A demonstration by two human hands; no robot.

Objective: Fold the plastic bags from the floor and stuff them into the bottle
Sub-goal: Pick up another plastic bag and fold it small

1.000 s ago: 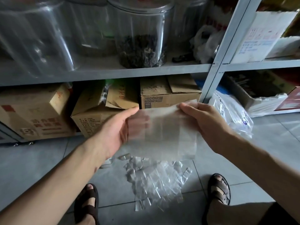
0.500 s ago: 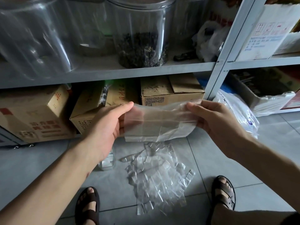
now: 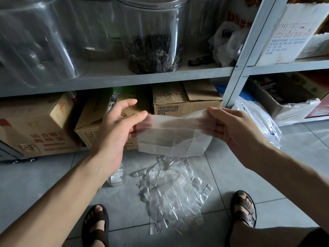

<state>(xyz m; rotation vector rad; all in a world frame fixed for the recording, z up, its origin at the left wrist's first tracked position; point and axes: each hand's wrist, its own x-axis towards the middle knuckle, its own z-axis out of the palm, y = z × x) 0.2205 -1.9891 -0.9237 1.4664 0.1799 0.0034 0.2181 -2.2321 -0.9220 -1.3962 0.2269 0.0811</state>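
Bottle [image 3: 116, 177] stands left of bags [image 3: 170, 193] on floor [image 3: 35, 184].

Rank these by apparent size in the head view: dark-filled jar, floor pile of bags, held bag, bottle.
1. dark-filled jar and floor pile of bags: alike, jar cropped, unranked.
2. held bag, nearer the camera.
3. bottle, partly behind the left forearm.

Folded plastic bag [image 3: 170, 138] pinched by left hand [image 3: 115, 129] and right hand [image 3: 236, 127], bag pile [image 3: 170, 193] on floor [image 3: 53, 175]

The plastic bag [image 3: 174, 136] is folded shorter, and the left hand's [image 3: 115, 132] thumb has lifted off it.
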